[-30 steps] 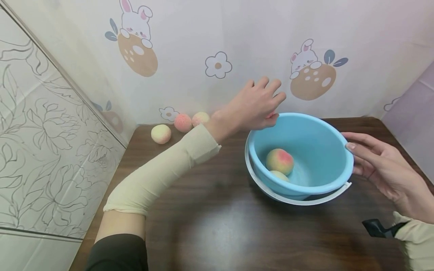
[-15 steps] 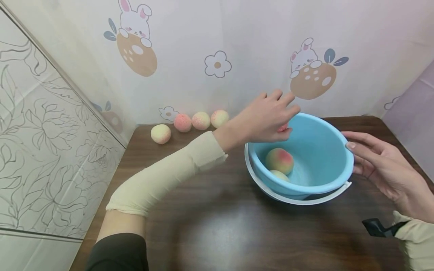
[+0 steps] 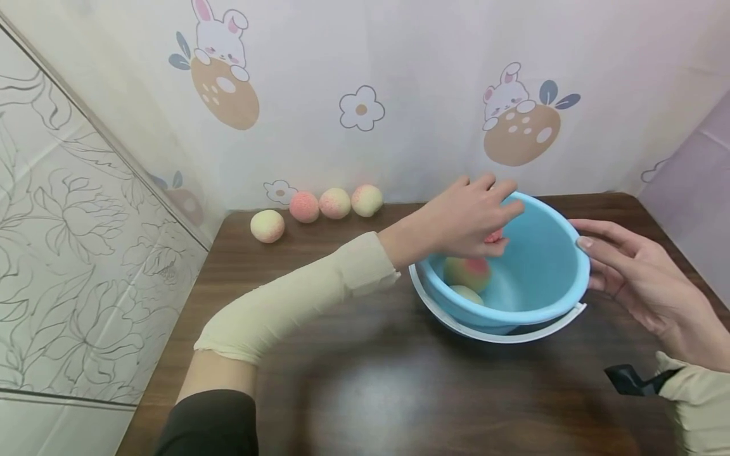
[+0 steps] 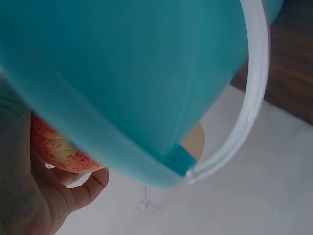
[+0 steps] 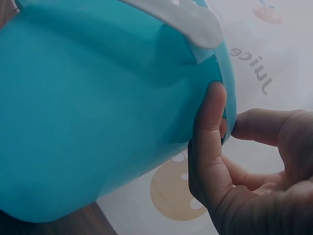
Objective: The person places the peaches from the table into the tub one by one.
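Note:
A blue bucket (image 3: 536, 266) with a white handle (image 3: 496, 339) stands at the right of the table. My left hand (image 3: 470, 218) is over its left rim and holds a red-speckled peach (image 4: 63, 151), mostly hidden by the fingers in the head view. In the left wrist view the bucket wall covers part of that peach. My right hand (image 3: 644, 275) pinches the bucket's right rim, with the thumb (image 5: 264, 126) on one side and fingers on the other. Inside the bucket lie a pink-topped peach (image 3: 467, 272) and a paler peach (image 3: 467, 294).
Along the back of the dark wooden table (image 3: 319, 380) sit a pink peach (image 3: 304, 207), a speckled peach (image 3: 334, 203) and a pale peach (image 3: 367, 200). Another pale peach (image 3: 267, 226) lies further left. A printed curtain (image 3: 410, 82) hangs close behind the table.
My left hand has moved right and down with its peach, from beside the bucket to over its opening. This uncovers the pale peach at the back. My right hand keeps its hold on the rim.

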The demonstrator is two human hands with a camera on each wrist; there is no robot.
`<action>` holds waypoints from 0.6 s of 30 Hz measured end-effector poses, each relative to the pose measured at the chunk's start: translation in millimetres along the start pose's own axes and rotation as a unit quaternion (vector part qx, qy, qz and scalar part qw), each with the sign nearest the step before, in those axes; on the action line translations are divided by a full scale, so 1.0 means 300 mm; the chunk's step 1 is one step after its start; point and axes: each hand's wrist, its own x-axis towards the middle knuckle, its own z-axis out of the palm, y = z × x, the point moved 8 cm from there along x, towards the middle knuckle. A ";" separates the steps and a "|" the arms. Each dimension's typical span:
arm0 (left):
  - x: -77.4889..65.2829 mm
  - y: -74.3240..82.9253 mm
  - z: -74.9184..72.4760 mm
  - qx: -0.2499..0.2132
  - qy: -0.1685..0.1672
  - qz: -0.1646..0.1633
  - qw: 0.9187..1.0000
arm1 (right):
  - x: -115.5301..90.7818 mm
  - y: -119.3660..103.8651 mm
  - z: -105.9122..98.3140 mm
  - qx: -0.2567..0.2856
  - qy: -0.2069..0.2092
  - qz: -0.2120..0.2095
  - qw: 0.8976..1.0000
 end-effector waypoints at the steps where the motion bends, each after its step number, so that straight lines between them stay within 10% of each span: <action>1: 0.005 0.007 0.007 -0.004 -0.003 0.003 1.000 | 0.001 0.000 0.000 -0.001 0.000 -0.001 1.000; 18: 0.092 0.122 0.142 -0.073 -0.113 0.051 0.990 | 0.001 -0.002 0.001 -0.012 -0.003 -0.005 1.000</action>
